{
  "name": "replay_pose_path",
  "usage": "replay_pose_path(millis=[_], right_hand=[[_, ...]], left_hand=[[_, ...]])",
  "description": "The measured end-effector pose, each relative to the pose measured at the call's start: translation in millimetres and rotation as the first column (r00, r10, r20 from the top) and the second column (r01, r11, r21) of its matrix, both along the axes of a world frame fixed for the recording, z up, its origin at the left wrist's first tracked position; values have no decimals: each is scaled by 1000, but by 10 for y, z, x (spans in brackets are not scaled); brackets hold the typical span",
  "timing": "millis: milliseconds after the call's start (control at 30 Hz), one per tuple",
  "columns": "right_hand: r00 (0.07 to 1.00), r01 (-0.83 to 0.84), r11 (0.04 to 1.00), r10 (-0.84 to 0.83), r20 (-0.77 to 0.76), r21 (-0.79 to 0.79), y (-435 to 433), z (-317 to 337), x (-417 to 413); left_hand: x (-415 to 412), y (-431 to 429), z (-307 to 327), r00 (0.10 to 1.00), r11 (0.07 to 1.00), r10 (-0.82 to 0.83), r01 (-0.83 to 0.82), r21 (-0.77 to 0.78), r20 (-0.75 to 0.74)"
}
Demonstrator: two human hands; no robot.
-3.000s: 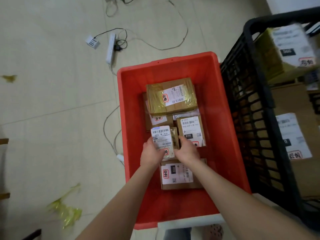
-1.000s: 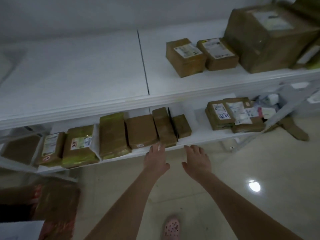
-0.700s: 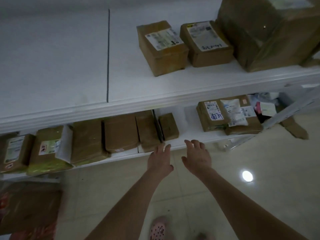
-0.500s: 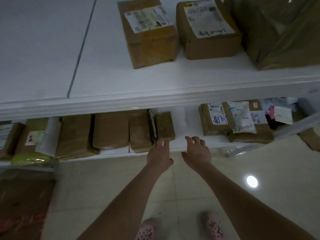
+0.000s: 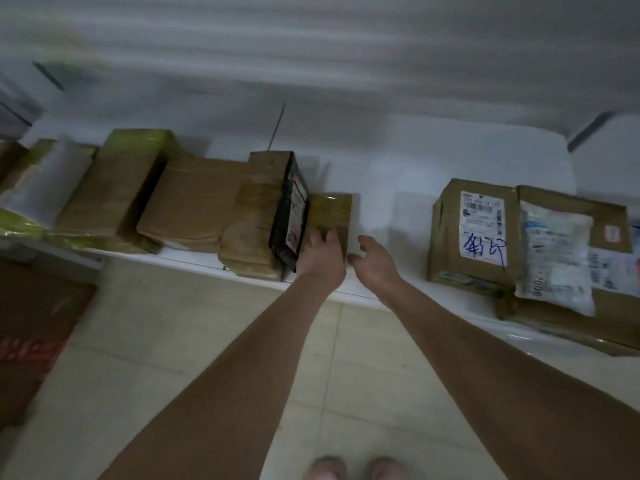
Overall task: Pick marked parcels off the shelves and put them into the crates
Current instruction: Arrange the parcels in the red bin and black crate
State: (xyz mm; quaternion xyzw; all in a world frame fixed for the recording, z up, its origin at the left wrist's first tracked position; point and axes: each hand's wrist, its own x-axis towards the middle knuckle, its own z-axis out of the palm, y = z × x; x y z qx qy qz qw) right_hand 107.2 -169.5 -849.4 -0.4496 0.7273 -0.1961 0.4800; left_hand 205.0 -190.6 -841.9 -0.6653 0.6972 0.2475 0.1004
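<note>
**Two hands at the white shelf [image 5: 388, 181], left hand [image 5: 320, 259] on the small brown parcel [image 5: 332, 211]**

So the small brown parcel lies flat about mid-frame, close to the shelf's front edge. The left hand is on its near end with the fingers laid over the top. As far as the blur lets me see, they aren't wrapped round it. The right hand [image 5: 375, 263] is just to the right, apart from the left one. Its fingers are loose and a bit spread, holding nothing, over the shelf's front edge.

Pressed up against the parcel's left side is a black parcel [image 5: 289, 223] standing on edge, with a pale label facing right. Left of that comes a taller taped brown box [image 5: 258, 216], touching it. Next is a flat brown envelope [image 5: 194, 206], and beyond it a green-taped parcel [image 5: 135, 157] towards the upper left.

Well apart on the right of the frame sits a brown parcel with blue handwriting [image 5: 474, 233] on its label. A white padded bag [image 5: 554, 258] lies just beside it, on top of another brown parcel.

Below it all is pale tiled floor [image 5: 194, 341], and the toes of two shoes [image 5: 325, 467] poke in at the bottom edge. There's something reddish-brown at the lower left, too blurry to call.
</note>
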Motion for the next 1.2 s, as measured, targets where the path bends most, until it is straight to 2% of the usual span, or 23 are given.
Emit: replay_pose_path(millis=[133,200,267,333,433,500,567,633,700,767,867,1033,1100,1200], right_hand=[[936,196,978,-209,284,73,-127,-39,47],[888,259,954,-297,351,154,-103,-56,1],[906,269,953,-300,298,141,-11,-107,-91],[949,259,959,-275,156,114,109,-168,-209],[973,231,963,-230,-21,139,292,-183,-398],[967,237,952,-249,44,192,386,-185,-491],[948,237,941,-278,154,241,470,-175,-540],[930,264,936,-310,196,232,541,-125,-553],[890,326,919,-378,256,223,588,-9,-566],[816,403,879,-471,335,254,625,163,-602],[705,477,815,-578,411,329,654,453,-683],[656,474,790,-612,442,390,646,892,-781],[634,445,796,-604,483,411,664,1041,-782],[614,368,835,-548,568,408,720,1216,-751]], left_hand=[[9,-54,-195,993,1000,-10,11,-7,119],[-7,12,-215,990,998,-35,42,-51,133],[-46,110,-212,995,993,-79,84,-85,64],[-98,245,-196,995,990,-93,88,-112,-38],[-175,392,-150,974,992,68,-89,-87,-214],[-190,374,-155,909,960,279,-269,76,-311],[-193,369,-164,855,916,392,-327,233,-339],[-191,446,-104,821,905,423,-362,223,-383],[-188,534,22,747,878,477,-435,202,-463],[-179,584,165,645,840,523,-500,209,-557],[-193,620,363,461,771,599,-553,316,-655],[-198,639,889,148,630,731,-521,576,-666],[-145,672,1013,88,624,733,-482,615,-675],[-66,738,1185,81,689,672,-432,582,-736]])
